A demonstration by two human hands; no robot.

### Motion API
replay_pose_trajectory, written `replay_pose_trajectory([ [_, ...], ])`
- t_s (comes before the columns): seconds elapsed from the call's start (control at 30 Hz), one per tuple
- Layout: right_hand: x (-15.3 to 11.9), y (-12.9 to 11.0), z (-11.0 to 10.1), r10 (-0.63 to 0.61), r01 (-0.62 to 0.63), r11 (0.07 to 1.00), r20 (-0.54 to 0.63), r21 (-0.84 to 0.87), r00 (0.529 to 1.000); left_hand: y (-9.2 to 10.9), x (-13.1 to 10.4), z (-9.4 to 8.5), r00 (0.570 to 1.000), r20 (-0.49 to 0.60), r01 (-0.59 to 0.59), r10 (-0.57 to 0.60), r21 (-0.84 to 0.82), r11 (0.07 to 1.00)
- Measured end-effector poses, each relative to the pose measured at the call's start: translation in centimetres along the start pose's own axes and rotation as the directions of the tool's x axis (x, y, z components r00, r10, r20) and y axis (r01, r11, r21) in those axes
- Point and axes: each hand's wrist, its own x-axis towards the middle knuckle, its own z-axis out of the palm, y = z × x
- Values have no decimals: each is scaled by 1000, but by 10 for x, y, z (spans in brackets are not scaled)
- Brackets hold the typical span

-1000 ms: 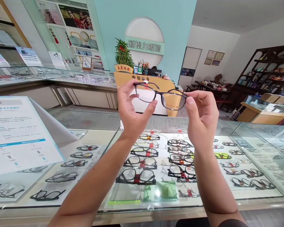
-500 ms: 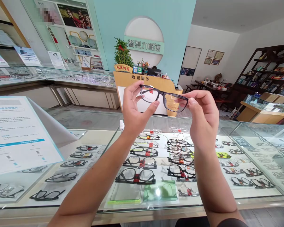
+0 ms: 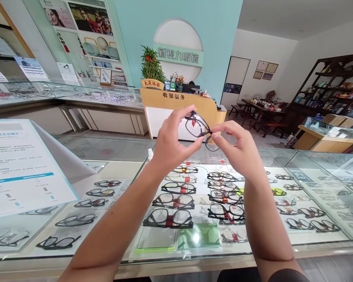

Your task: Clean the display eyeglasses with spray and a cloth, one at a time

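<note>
A pair of dark-framed eyeglasses is held up above the glass counter, tilted so that its right side hangs lower. My left hand grips the frame at its left end, with the thumb beneath the near lens. Thumb and forefinger of my right hand pinch it near the bridge. The second lens is partly covered by my right fingers. Red marking shows on the upper lens. Below my hands, rows of eyeglasses lie inside the display case, several with red tags at the bridge.
At left, a printed cardboard sign stands on the counter. A small white bottle is beyond my left forearm. Farther back are a wooden cashier desk with a potted plant, and another display counter.
The eyeglasses have turned from nearly level to steeply tilted. My right hand has moved left and down, from the frame's right end to near its bridge. My left hand still holds on.
</note>
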Motion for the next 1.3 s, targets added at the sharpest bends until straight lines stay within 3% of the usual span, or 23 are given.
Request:
replay_pose_trajectory([
  [0.3, 3, 7, -2, 38, -48, 991, 76, 126, 996, 1, 2, -4, 992, 89, 107, -95, -142, 984],
  [0.5, 6, 11, 2, 154, -227, 914, 230, 336, 961, -6, 1, -4, 982, 133, 166, -135, -255, 953],
  [0.67, 9, 14, 10, 194, -239, 898, 156, 368, 969, -10, 1, 0, 982, 150, 146, -113, -232, 962],
  [0.73, 10, 16, 12, 203, -228, 904, 105, 362, 973, -8, 0, 3, 993, 51, 109, -102, -159, 981],
  [0.77, 10, 17, 13, 210, -224, 906, 78, 359, 975, -5, -1, 4, 994, -56, 90, -97, -112, 990],
  [0.83, 10, 18, 15, 223, -215, 916, 16, 339, 975, 5, -2, 5, 960, -271, 71, -74, -19, 997],
  [0.87, 10, 19, 15, 223, -206, 925, -18, 318, 975, 10, -3, 5, 945, -319, 76, -69, 10, 997],
  [0.9, 10, 19, 16, 216, -193, 937, -50, 290, 975, 16, -4, 5, 951, -296, 95, -87, 13, 995],
  [0.97, 8, 17, 19, 176, -149, 963, -105, 225, 979, 26, -5, 6, 974, -114, 188, -194, -59, 980],
  [1.07, 5, 12, 25, 78, -57, 988, -146, 145, 986, 32, -6, 9, 922, 95, 387, -376, -180, 904],
  [1.2, 1, 6, 29, -17, 19, 1000, -171, 11, 985, 27, -5, 13, 856, 145, 517, -496, -266, 813],
  [1.3, 1, 3, 28, -43, 32, 997, -141, -74, 989, 21, -3, 14, 833, 154, 551, -531, -309, 775],
])
